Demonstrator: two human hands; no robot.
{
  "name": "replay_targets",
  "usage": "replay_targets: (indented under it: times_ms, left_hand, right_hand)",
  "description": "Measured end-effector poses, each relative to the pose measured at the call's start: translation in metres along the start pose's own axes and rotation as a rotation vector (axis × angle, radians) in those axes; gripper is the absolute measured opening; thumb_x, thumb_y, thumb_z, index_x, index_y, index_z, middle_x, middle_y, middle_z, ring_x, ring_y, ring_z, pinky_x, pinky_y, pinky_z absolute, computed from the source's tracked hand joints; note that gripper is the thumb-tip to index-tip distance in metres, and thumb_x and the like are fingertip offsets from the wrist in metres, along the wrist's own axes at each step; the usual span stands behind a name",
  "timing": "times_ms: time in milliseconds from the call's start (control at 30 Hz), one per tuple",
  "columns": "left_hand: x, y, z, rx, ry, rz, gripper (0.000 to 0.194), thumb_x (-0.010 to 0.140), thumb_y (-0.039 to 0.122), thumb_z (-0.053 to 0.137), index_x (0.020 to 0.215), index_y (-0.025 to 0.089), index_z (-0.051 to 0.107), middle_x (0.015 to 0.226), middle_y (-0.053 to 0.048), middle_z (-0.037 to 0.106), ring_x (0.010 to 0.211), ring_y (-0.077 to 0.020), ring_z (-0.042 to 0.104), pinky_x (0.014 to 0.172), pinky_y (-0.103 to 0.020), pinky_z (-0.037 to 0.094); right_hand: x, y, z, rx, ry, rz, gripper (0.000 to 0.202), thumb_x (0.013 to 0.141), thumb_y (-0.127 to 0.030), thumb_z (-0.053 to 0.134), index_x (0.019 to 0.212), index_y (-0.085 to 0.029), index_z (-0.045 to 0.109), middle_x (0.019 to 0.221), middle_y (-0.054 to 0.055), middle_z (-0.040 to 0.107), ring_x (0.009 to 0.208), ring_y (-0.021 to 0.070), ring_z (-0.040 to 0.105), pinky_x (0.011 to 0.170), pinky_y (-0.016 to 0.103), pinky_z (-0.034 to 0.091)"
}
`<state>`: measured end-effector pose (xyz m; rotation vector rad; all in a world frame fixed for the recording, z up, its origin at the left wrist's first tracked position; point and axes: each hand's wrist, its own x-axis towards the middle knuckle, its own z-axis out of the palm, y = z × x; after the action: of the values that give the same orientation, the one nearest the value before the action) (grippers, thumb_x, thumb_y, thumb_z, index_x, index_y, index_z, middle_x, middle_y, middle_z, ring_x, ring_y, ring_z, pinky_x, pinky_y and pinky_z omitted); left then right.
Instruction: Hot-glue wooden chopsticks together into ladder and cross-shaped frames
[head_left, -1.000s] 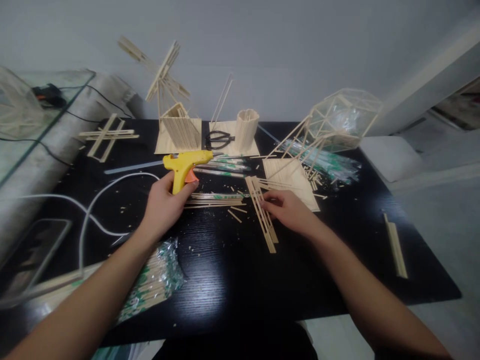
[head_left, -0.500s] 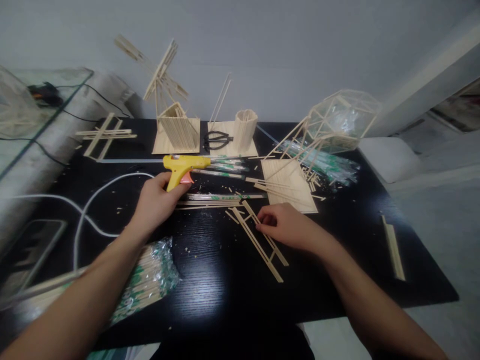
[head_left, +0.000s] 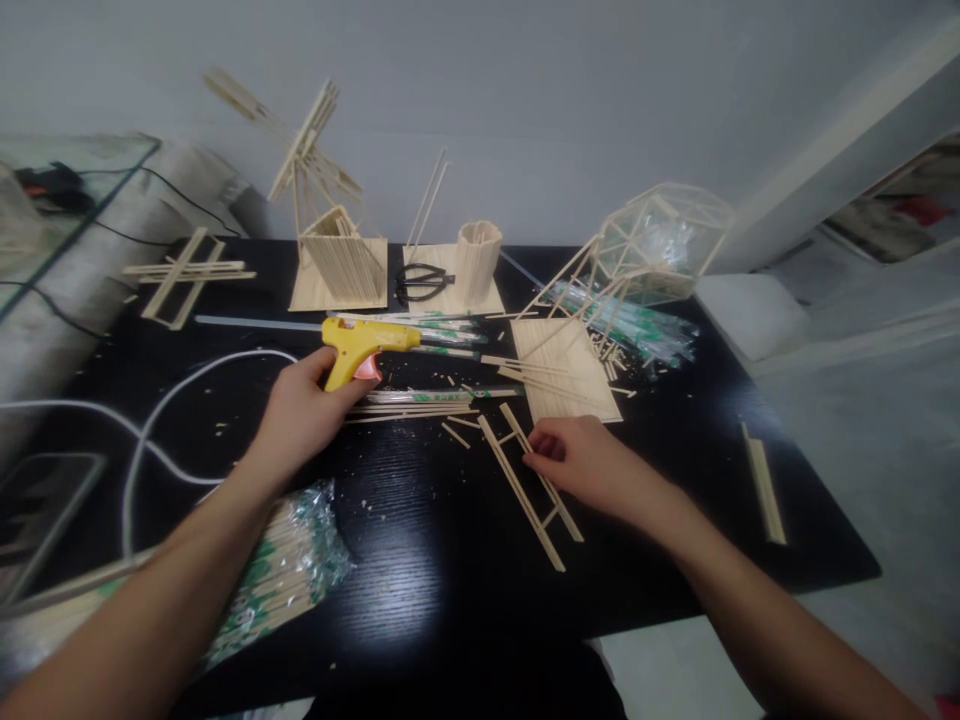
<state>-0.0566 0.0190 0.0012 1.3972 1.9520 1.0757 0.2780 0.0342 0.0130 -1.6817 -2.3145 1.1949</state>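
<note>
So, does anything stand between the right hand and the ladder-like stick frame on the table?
Nothing visible does: the right hand is beside the stick frame, fingertips at its right edge, though actual contact is unclear.

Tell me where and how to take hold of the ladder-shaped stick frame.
On the frame, likely mid-length on the right rail, coming from the right, where the right grip is: that rail is long and straight, with an open gap along its inner side. The crossbars look thinner.
</note>
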Motion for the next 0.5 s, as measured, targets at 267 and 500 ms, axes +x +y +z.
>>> replay_targets:
  times_ms: [267, 500]
  left_hand:
    - [-0.002, 0.002, 0.002, 0.061, 0.021, -0.008, 0.033, 0.075, 0.052, 0.075, 0.071, 0.023, 0.059, 0.061, 0.002, 0.054, 0.057, -0.0166, 0.044, 0.053, -0.029, 0.029]
    - [-0.002, 0.001, 0.005, 0.065, 0.029, -0.016, 0.031, 0.073, 0.045, 0.079, 0.073, 0.024, 0.056, 0.065, 0.001, 0.056, 0.059, -0.0180, 0.046, 0.055, -0.030, 0.030]
  right_hand:
    - [-0.014, 0.010, -0.018, -0.116, -0.011, 0.029, 0.009, 0.089, -0.021, 0.074, 0.080, -0.021, 0.073, 0.079, 0.004, 0.077, 0.070, 0.0201, 0.070, 0.066, 0.031, 0.050]
    - [-0.023, 0.025, -0.037, -0.191, -0.042, 0.075, 0.009, 0.086, -0.017, 0.074, 0.079, -0.023, 0.076, 0.079, 0.003, 0.078, 0.074, 0.0212, 0.073, 0.068, 0.032, 0.050]
